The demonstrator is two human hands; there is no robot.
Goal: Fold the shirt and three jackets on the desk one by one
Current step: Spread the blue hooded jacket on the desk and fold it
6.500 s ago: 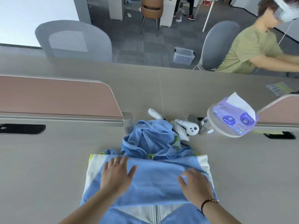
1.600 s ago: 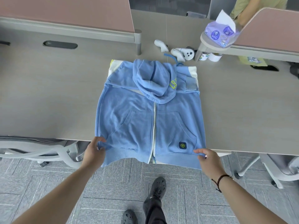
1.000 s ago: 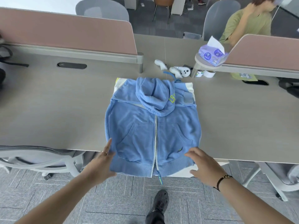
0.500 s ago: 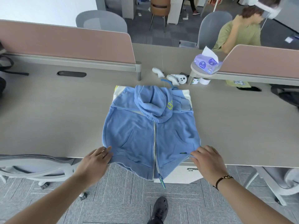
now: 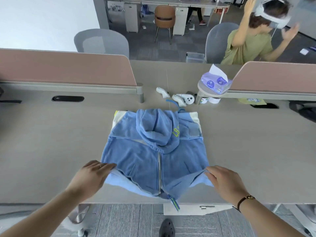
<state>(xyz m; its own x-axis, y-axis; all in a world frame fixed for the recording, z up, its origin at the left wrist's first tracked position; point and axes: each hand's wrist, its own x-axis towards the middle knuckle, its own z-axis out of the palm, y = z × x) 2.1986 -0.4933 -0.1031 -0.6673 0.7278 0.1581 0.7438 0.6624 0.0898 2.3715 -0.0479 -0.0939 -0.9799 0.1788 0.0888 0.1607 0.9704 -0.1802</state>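
Two hands pinch the near hem corners of the blue hooded jacket (image 5: 154, 156): left hand (image 5: 90, 177) at left corner, right hand (image 5: 225, 181) at right. It lies on the table (image 5: 51, 142), hood folded over its front.

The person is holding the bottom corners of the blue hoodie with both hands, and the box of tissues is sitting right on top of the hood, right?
Not quite. The tissue pack is not on the hood; the head view shows it on a small round stand behind the blue hoodie. The left hand and right hand do hold its bottom corners.
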